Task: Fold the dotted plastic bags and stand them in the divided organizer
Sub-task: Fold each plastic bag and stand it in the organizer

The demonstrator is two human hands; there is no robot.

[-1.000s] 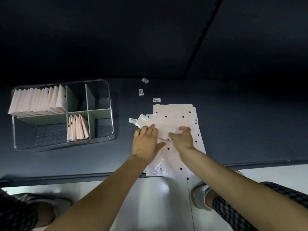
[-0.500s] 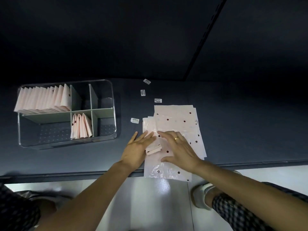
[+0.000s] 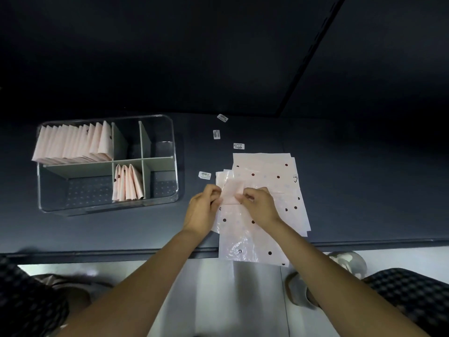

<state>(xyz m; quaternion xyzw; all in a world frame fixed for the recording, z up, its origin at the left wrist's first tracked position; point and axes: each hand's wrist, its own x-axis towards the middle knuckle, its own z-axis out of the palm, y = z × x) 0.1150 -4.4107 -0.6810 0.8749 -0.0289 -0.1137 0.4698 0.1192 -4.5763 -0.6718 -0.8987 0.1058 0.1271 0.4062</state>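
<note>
Both my hands are pinching the small folded pink plastic strip (image 3: 232, 194): left hand (image 3: 203, 210) has its fingers curled on the strip's left edge, right hand (image 3: 258, 206) has fingertips clamped on the right edge. Held from both sides so the fold stays tight and doesn't spring open, I'd guess

Strip sits right between my fingertips, raised a bit over the flat stack of pale pink dotted plastic bags (image 3: 269, 190), which lies under and beyond my right hand, near edge hanging off the dark grey counter (image 3: 364, 186). Stack kept directly below so the next bag is already in reach

Clear plastic divided organizer with grey partitions (image 3: 108, 164) is well off to the left of my left hand. Its far-left compartment holds a packed row of upright folded pink bags (image 3: 73, 142); the near middle compartment holds a few more (image 3: 127, 182), leaning, with room left. That's probably where this one goes

Small white barcode stickers (image 3: 204, 175) lie loose just beyond my left fingers

Risk: slippery film, fold may loosen on transfer
</note>
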